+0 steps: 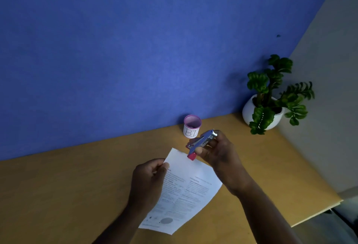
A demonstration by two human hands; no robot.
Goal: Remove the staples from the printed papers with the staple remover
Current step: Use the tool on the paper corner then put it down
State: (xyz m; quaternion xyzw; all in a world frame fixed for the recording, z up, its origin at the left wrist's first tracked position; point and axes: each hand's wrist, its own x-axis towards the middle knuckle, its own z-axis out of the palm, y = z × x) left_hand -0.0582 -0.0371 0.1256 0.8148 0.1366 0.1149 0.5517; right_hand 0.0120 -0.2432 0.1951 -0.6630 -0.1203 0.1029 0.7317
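Note:
The printed papers [186, 187] lie tilted over the wooden desk, white with columns of text. My left hand [149, 181] pinches their left edge near the top corner. My right hand [219, 152] grips the staple remover [201, 143], a silver metal tool with a pink end. Its pink tip touches the top edge of the papers. I cannot make out the staple itself.
A small pink-rimmed cup [191, 126] with a white label stands against the blue partition [135, 50]. A potted green plant [271, 98] in a white pot sits at the desk's back right corner. The desk edge [317, 216] runs along the right.

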